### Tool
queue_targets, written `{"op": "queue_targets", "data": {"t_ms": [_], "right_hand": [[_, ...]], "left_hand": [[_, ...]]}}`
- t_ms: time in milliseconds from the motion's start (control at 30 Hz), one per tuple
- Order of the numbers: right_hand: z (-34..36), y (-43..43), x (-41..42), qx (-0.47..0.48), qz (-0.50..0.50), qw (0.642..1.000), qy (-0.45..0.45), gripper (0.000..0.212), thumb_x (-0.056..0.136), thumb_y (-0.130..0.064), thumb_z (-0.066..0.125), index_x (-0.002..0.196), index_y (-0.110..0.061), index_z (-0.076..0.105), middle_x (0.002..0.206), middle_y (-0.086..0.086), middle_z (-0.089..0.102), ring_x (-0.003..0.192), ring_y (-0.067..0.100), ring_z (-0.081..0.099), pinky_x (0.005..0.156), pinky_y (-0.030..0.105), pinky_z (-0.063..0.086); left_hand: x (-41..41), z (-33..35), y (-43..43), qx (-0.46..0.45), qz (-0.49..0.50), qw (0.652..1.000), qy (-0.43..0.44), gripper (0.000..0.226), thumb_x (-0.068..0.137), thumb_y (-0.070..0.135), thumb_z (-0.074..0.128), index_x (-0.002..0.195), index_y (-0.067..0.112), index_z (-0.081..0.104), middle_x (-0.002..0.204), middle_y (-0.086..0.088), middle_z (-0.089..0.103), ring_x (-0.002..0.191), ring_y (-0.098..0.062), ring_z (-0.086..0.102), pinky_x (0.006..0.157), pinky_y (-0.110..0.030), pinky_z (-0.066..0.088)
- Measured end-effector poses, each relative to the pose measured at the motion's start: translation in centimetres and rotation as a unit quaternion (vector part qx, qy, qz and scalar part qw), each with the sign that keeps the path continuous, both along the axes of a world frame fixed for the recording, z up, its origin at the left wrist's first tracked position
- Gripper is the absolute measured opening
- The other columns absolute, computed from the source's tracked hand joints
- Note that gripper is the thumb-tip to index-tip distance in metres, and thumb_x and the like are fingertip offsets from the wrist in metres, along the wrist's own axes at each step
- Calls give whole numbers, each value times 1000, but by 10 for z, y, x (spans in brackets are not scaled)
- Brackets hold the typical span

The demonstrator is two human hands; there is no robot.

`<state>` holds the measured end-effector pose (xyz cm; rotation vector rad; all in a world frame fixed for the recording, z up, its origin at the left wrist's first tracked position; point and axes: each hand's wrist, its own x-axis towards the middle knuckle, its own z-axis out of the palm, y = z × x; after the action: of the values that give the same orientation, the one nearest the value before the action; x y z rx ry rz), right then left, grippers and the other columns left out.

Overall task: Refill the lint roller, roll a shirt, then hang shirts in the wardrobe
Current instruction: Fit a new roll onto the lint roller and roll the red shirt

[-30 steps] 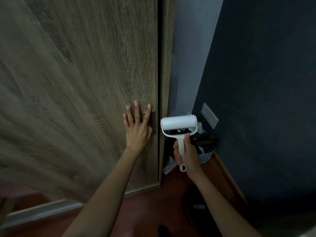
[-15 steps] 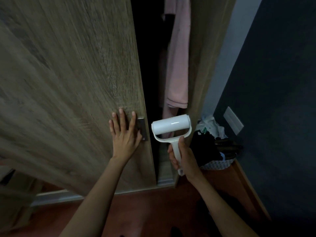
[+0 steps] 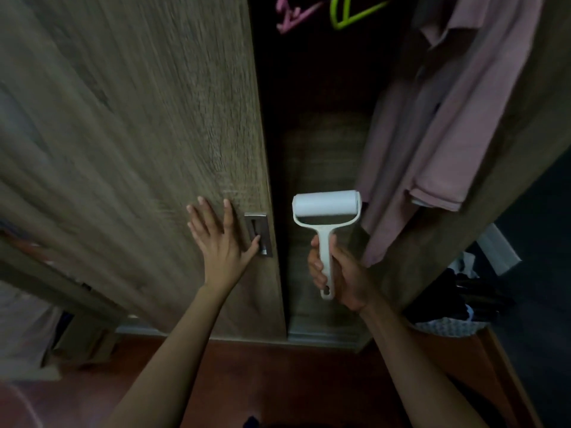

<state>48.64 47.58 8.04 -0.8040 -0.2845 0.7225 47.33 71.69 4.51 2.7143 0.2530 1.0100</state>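
Note:
My left hand (image 3: 221,239) lies flat with spread fingers on the wooden sliding wardrobe door (image 3: 139,134), its thumb in the recessed metal handle (image 3: 259,233). My right hand (image 3: 338,271) grips the handle of a white lint roller (image 3: 327,208), held upright before the dark wardrobe opening. A pink shirt (image 3: 445,128) hangs inside at the right. A pink hanger (image 3: 293,13) and a green hanger (image 3: 352,12), both bare, hang at the top.
A basket of dark clothes (image 3: 454,307) stands on the reddish floor (image 3: 262,381) at the right, by a dark wall with a white socket plate (image 3: 499,248). A wooden piece of furniture (image 3: 83,335) is at the lower left.
The wardrobe door has slid left under my left hand, widening the gap; the pink shirt and hangers inside have come into view. The lint roller stays in my right hand.

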Motion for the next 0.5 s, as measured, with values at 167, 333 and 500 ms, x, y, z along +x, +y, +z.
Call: {"op": "queue_targets", "data": {"t_ms": [167, 333, 500], "right_hand": [[-8, 48, -3, 64, 51, 997, 11, 39, 85, -47, 64, 99, -11, 57, 53, 0, 44, 38, 8, 38, 37, 19, 32], [-6, 86, -9, 95, 107, 990, 8, 41, 89, -50, 55, 95, -9, 62, 49, -3, 44, 36, 5, 39, 33, 18, 29], [2, 113, -5, 88, 129, 988, -6, 43, 90, -50, 55, 97, -8, 62, 51, -3, 45, 36, 6, 36, 34, 18, 29]], "left_hand": [[-11, 3, 46, -6, 4, 1000, 10, 108, 82, 59, 60, 153, 27, -15, 155, -29, -9, 142, -54, -8, 109, -71, 10], [-21, 5, 86, -8, 10, 1000, 28, 107, 82, 61, 59, 153, 29, -14, 156, -26, -15, 142, -53, -12, 108, -72, 12], [-28, 3, 123, -4, 15, 1000, 23, 101, 82, 66, 52, 155, 28, -7, 156, -14, -33, 143, -49, -19, 111, -67, 8]]}}
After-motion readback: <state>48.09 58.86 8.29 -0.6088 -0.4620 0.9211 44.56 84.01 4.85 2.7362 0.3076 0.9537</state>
